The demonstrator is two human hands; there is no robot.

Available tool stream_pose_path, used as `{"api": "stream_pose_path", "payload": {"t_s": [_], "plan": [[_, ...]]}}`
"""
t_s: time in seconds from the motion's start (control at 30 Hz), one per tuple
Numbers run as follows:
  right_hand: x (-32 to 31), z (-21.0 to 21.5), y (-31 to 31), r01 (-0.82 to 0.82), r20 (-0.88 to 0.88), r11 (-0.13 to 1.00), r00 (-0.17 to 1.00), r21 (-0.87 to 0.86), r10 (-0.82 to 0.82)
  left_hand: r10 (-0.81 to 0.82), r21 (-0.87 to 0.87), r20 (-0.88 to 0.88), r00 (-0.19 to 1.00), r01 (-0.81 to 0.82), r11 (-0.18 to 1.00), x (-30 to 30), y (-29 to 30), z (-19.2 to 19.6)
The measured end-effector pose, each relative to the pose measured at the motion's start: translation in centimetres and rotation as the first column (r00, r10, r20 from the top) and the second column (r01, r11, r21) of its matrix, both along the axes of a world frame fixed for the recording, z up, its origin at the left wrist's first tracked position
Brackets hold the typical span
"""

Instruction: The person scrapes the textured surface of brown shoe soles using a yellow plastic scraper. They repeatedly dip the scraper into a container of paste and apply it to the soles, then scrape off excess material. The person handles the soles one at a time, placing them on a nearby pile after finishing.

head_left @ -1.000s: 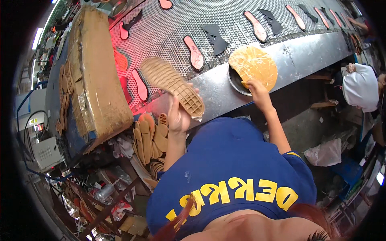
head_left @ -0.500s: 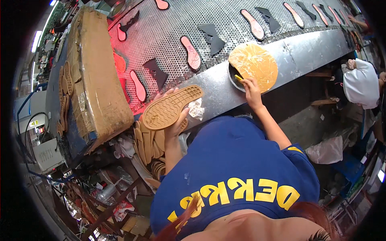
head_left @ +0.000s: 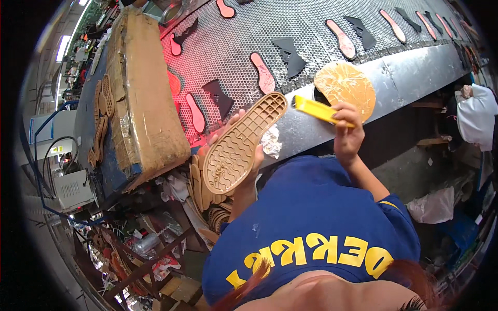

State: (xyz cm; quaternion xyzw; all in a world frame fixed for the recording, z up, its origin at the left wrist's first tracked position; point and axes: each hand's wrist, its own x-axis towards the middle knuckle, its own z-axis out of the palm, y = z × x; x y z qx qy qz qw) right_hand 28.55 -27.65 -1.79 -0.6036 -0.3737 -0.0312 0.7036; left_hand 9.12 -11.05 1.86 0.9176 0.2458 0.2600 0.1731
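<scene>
My left hand (head_left: 255,155) grips a tan shoe sole (head_left: 241,147) by its edges, tilted with its ridged, gridded face up. Some of the fingers are hidden behind it. In my right hand (head_left: 348,129) is a yellow brush (head_left: 316,110), its dark end pointing left at the sole, a short gap away. Behind the brush stands a round pot partly covered by a smeared orange-tan disc (head_left: 348,88). A crumpled white wad (head_left: 271,142) lies on the metal ledge between my hands.
Pink insoles (head_left: 262,72) and black cut-out pieces (head_left: 290,57) lie in pairs on a perforated conveyor (head_left: 238,36) beyond the metal ledge (head_left: 410,72). A worn cardboard box (head_left: 150,98) stands at left. More tan soles (head_left: 199,181) are stacked below my left hand. Another person's white sleeve (head_left: 474,116) shows at right.
My right hand has lifted the brush from the pot and swung it left toward the sole. The sole has turned steeper, and the whole view has shifted slightly.
</scene>
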Motion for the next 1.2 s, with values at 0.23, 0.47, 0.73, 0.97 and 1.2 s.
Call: {"api": "stream_pose_path", "payload": {"t_s": [0.23, 0.47, 0.73, 0.97, 1.2], "plan": [[-1.5, 3.0, 1.4, -0.024, 0.145, 0.999, 0.989, -0.048, 0.03, 0.031, 0.069, -0.378, 0.925, -0.005, 0.998, -0.2, -0.9, 1.6], [-3.2, 4.1, 1.3, -0.096, 0.199, 0.994, 0.974, -0.056, 0.105, -0.096, -0.04, -0.276, 0.956, 0.089, 0.995, 1.3, -2.3, 4.4], [-3.5, 4.7, 1.4, -0.124, 0.371, 0.991, 0.919, -0.048, 0.133, 0.084, 0.169, -0.418, 0.905, -0.014, 0.986, 3.1, -3.9, 5.5], [-4.7, 5.6, 1.3, -0.167, 0.414, 0.986, 0.896, -0.021, 0.161, 0.329, -0.753, 0.627, 0.706, 0.658, 0.022, 3.9, -2.9, 2.0], [-4.3, 7.1, 0.8, -0.275, 0.37, 0.961, 0.893, -0.004, 0.257, 0.178, -0.794, 0.604, 0.777, 0.605, 0.054, 5.6, -2.0, 2.4]]}}
